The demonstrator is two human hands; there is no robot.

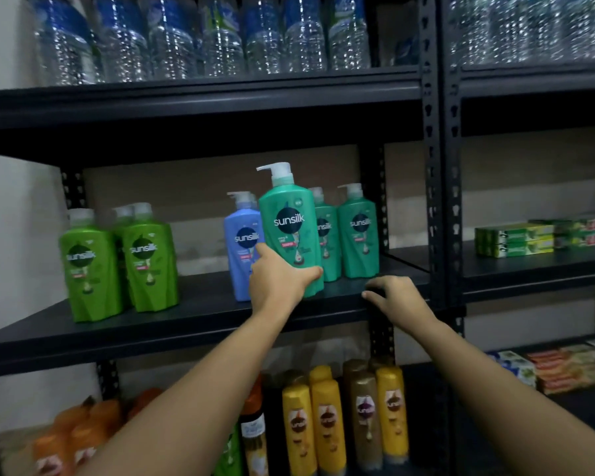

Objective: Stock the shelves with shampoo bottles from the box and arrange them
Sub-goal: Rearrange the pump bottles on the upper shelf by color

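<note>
My left hand [278, 280] grips the lower part of a teal pump shampoo bottle [289, 214], upright at the front of the middle black shelf [200, 317]. Behind and to its right stand two more teal bottles [358, 231]. A blue bottle [243, 245] stands just left of the held one. Light green bottles [117, 262] are grouped at the shelf's left end. My right hand [394, 297] rests on the shelf's front edge to the right, fingers curled over it, holding no bottle. The box is out of view.
Water bottles [200, 36] fill the top shelf. Yellow, brown and orange shampoo bottles [344, 417] stand on the lower shelf. A perforated black upright [440, 166] divides the racks; toothpaste boxes [529, 238] lie on the right rack.
</note>
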